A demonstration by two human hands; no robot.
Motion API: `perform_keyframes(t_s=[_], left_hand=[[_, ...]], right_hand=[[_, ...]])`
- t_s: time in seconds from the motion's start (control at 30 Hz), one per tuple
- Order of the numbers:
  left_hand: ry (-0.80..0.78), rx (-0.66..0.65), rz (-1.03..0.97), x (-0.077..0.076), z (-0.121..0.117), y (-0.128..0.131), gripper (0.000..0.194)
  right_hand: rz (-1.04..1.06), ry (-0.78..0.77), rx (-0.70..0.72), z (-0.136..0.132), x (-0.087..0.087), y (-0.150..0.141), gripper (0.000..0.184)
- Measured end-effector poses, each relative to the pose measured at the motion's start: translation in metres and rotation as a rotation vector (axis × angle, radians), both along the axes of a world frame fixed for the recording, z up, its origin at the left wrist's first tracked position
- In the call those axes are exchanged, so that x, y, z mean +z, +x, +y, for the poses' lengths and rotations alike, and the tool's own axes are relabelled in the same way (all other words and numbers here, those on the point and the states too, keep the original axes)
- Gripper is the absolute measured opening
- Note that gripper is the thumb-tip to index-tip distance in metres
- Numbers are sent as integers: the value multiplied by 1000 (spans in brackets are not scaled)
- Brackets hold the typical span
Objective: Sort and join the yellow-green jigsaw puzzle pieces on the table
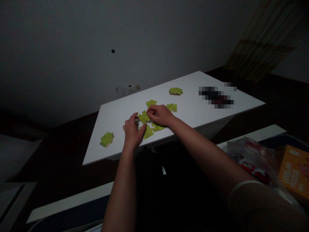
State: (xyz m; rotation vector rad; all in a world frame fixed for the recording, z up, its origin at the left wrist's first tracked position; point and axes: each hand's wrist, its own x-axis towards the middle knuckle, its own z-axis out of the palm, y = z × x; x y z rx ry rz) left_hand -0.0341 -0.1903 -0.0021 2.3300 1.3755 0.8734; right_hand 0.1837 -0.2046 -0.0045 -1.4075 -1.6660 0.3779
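Note:
Several yellow-green jigsaw pieces lie around my hands on the white table. My right hand [160, 114] is closed in a pinch at the right edge of a puzzle piece [144, 117]. My left hand [133, 131] has its thumb and index finger spread around the left side of that piece. Its thumb tip rests by a nearer puzzle piece [147, 132]. Another puzzle piece [158, 126] lies under my right wrist, partly covered. Beyond my hands is a puzzle piece [151, 102], and one more piece [172, 107] shows to the right of my right hand.
A stack of puzzle pieces [175, 91] sits toward the table's back, another stack [107, 139] at its left end. A pixelated dark object [216, 96] is on the right of the white table [190, 119]. At lower right are a clear plastic bag [251, 158] and an orange puzzle box [295, 170].

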Motion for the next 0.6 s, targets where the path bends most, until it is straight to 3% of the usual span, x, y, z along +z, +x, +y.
perform_keyframes(t_s=[0.17, 0.33, 0.53, 0.6], left_hand=[[10, 71, -213, -10, 7, -6, 75], [-45, 131, -381, -19, 16, -11, 62], [7, 9, -265, -11, 9, -8, 64], [3, -18, -270, -10, 9, -7, 53]], right_hand=[[7, 21, -127, 4, -2, 2, 11], [50, 26, -208, 7, -2, 4, 6], [189, 16, 141, 3, -3, -2, 5], [201, 2, 198, 2, -4, -3, 5]])
